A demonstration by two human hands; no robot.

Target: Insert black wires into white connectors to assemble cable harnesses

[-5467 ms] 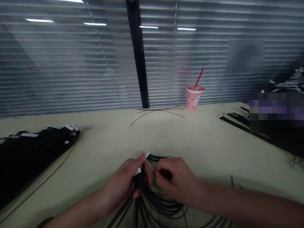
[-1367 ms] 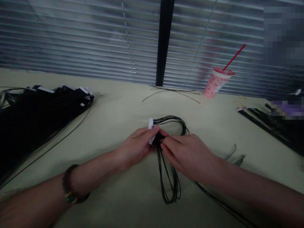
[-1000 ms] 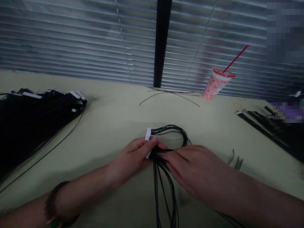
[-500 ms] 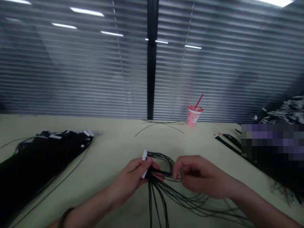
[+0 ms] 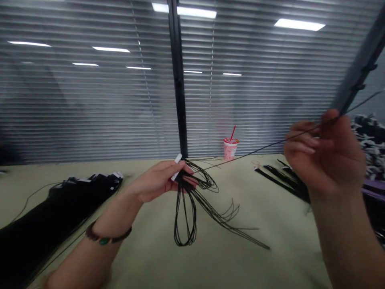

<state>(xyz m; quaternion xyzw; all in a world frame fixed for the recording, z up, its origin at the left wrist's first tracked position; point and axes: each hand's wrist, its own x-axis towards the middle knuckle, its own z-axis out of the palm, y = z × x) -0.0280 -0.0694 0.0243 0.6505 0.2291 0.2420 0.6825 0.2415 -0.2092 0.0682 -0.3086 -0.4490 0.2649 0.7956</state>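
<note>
My left hand (image 5: 159, 180) is pinching the black wire bundle (image 5: 185, 212) at its white connector (image 5: 177, 165), its loops hanging over the middle of the tabletop (image 5: 144, 257). My right hand (image 5: 326, 154) is gripping a single strand (image 5: 255, 150), stretched taut toward the right edge. I am probably drawing it out to bind the bundle, which is calling for steady tension.

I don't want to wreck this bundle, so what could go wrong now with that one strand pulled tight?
The single strand runs taut from the wire bundle in the left hand up to the raised right hand. A harder pull might cinch the hanging loops into a knot or strain the white connector. The strand also seems to pass near the cup, so a sideways sweep could tip it.
</note>
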